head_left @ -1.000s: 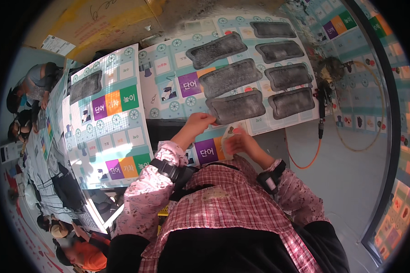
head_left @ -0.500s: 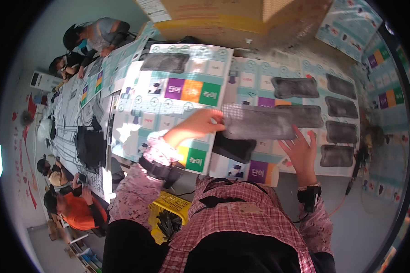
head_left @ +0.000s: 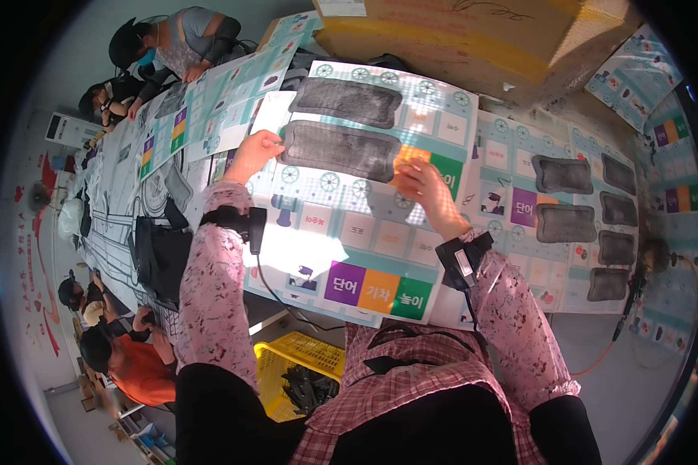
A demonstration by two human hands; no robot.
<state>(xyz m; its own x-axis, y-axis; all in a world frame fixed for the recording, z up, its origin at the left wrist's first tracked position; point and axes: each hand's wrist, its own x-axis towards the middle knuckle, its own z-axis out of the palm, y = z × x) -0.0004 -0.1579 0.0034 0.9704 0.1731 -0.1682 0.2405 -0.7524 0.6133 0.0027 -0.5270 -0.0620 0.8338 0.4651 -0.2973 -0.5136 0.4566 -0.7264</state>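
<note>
A dark grey, fuzzy rectangular pad (head_left: pixel 340 151) with a stitched edge is stretched flat over a printed board (head_left: pixel 326 267). My left hand (head_left: pixel 253 157) pinches its left end between thumb and fingers. At the pad's right end my right hand (head_left: pixel 430 194) has its fingertips on the edge, over an orange printed square. Directly behind lies a second grey pad (head_left: pixel 347 102), roughly parallel to the first. Whether the held pad fully touches the board cannot be told.
On the boards to the right lie several more grey pads (head_left: pixel 564 175). A large cardboard box (head_left: pixel 473 35) stands behind. Below the table edge is a yellow basket (head_left: pixel 298 349) of dark pieces. A cable with a dark handle (head_left: pixel 627 310) hangs at right. Co-workers (head_left: pixel 174 46) sit at left.
Both hands have carried the grey pad leftward from the right-hand boards to the left board, beside the other pad. The right hand's fingers have drawn in toward its edge. My view has shifted left.
</note>
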